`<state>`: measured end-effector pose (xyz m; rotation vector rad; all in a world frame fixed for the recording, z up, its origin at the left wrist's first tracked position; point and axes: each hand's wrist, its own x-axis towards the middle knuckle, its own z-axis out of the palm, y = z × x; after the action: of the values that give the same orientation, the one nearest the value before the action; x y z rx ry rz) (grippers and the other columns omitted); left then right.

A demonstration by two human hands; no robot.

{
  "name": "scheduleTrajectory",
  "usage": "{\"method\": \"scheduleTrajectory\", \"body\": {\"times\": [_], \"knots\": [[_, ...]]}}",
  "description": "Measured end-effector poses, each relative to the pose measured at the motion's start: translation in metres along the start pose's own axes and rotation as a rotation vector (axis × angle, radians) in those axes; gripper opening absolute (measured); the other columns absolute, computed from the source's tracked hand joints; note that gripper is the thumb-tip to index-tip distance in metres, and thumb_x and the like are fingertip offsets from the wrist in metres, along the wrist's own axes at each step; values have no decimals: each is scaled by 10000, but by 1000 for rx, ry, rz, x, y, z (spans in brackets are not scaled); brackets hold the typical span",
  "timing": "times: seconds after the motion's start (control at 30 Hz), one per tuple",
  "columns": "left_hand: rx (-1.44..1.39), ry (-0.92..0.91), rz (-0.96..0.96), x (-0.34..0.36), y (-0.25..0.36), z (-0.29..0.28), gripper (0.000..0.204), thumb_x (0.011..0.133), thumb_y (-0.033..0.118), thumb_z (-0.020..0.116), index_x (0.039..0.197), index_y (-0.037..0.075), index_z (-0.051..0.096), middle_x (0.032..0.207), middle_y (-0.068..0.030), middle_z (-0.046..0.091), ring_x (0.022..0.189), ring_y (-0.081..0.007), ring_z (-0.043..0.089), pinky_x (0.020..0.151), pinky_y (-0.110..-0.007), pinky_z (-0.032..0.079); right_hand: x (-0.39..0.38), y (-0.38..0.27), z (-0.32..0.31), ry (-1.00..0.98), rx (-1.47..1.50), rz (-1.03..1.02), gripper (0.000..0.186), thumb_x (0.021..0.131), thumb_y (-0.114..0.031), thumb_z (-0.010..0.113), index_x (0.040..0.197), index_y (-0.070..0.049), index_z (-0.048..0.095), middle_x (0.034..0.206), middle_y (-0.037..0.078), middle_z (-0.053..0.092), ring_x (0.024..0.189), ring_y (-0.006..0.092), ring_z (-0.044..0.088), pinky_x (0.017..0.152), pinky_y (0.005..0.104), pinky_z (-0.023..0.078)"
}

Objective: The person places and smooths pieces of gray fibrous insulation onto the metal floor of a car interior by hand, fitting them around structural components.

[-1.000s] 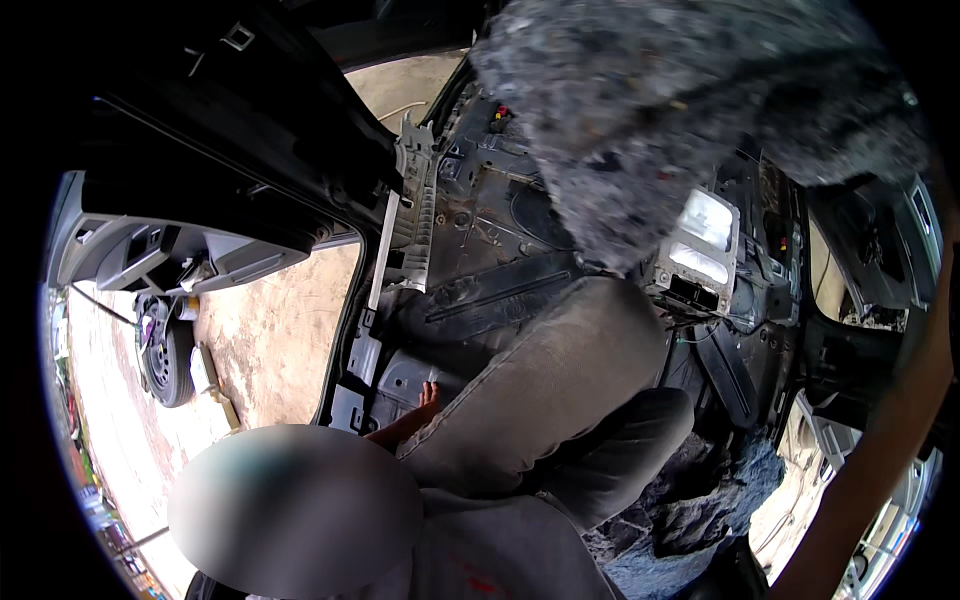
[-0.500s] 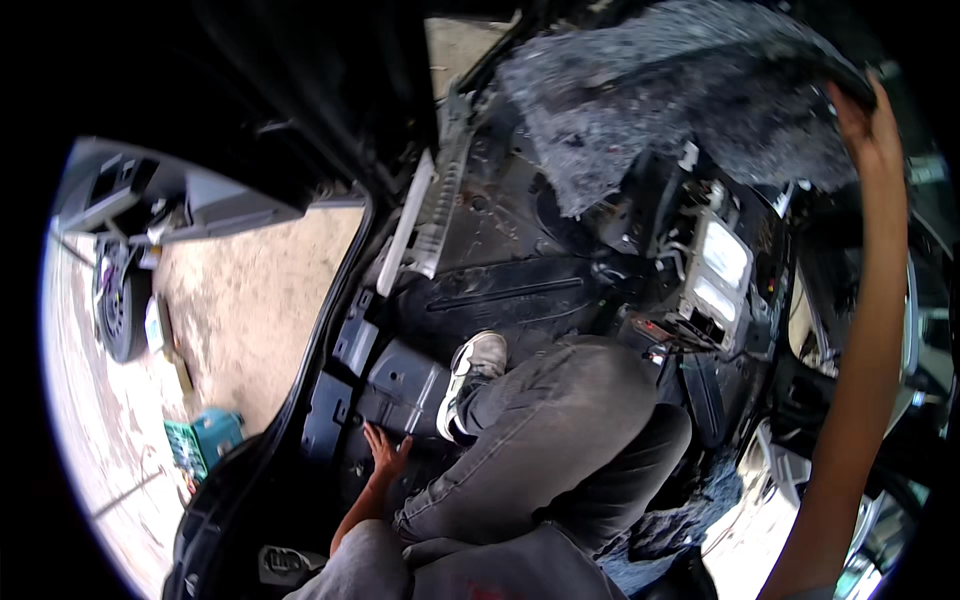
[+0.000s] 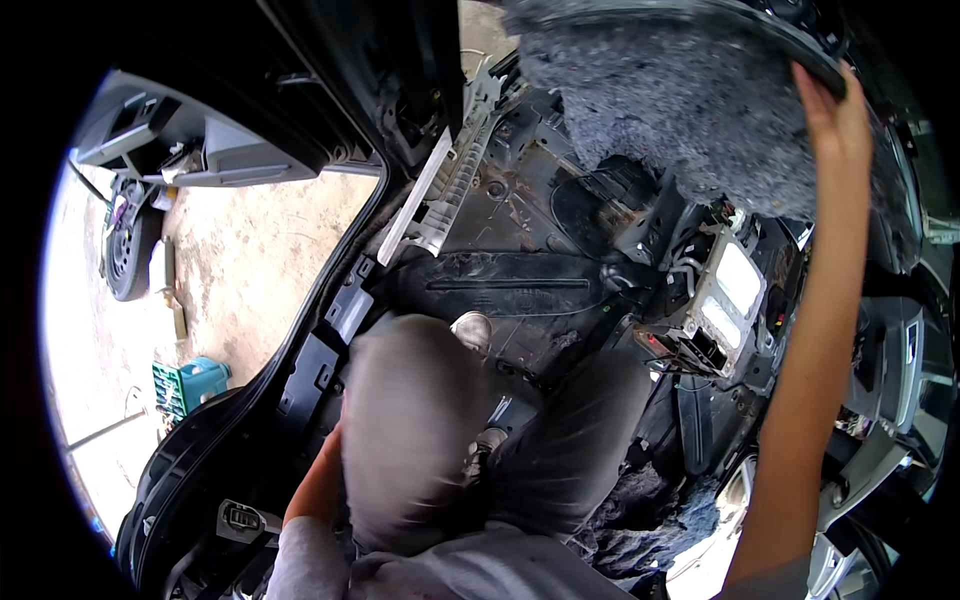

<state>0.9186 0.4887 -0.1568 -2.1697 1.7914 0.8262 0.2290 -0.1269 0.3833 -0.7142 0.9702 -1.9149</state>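
At the upper right, my right hand [image 3: 833, 108] is closed around the black edge of a large grey felt-backed car carpet [image 3: 690, 105]. The carpet is lifted and folded up, its fibrous underside showing. My left forearm [image 3: 315, 480] reaches down beside my bent left knee [image 3: 415, 420]. That knee hides the left hand's fingers, which are low by the car's side sill. Below the raised carpet is the bare metal floor [image 3: 515, 215], crossed by a black plastic duct [image 3: 510, 284].
A metal bracket unit [image 3: 725, 290] with wiring stands on the centre floor. A light trim strip [image 3: 415, 200] lies along the sill. Outside the open door [image 3: 225, 150] are a wheel [image 3: 125, 240] and a teal crate [image 3: 195, 385]. Dark grey padding [image 3: 655, 520] lies by my right leg.
My left knee has swung up and left, covering my left hand. The right hand still grips the carpet, whose underside shows more squarely. The whole view has shifted somewhat.
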Motion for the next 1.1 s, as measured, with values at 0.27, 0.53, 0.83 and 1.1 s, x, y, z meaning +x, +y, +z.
{"method": "scheduleTrajectory", "body": {"times": [0.27, 0.53, 0.83, 1.1], "knots": [[-506, 218, -96, 176, 216, -241, 968, 833, 440, 776, 1542, 14, 273, 1568, -228, 321, 1470, -332, 291, 1187, -432, 268, -33, 23, -26, -23, -24, 40, 173, 913, -204, 694, 1005, -70, 633, 960, 93, 671, 879, 235, 667, 800, 408, 600], [-272, 323, 182, 302, 332, -267, 1218, 715, 562, 815, 1544, -44, 161, 1506, -299, 366, 1392, -404, 392, 1124, -430, 364, -134, 13, 11, -98, 19, -237, 278, 910, -220, 687, 1121, -50, 624, 990, 119, 676, 926, 263, 668, 853, 385, 579], [451, 1005, 692, 397, 221, -213, 607, 873, 419, 660, 1369, 100, 516, 1028, -204, 712, 1022, -402, 656, 875, -461, 521, -337, 70, -64, 453, -68, -8, 556, 1007, -292, 571, 1488, -92, 379, 1418, 139, 528, 1287, 239, 546, 1054, 497, 473], [-60, 304, 310, 351, 295, -321, 184, 933, 236, 578, 980, 61, 605, 886, -244, 669, 839, -463, 634, 700, -512, 500, -469, 138, -172, 710, -208, 712, 506, 933, -91, 610, 1380, -12, 386, 1286, 188, 539, 1134, 335, 612, 838, 487, 609]]}}
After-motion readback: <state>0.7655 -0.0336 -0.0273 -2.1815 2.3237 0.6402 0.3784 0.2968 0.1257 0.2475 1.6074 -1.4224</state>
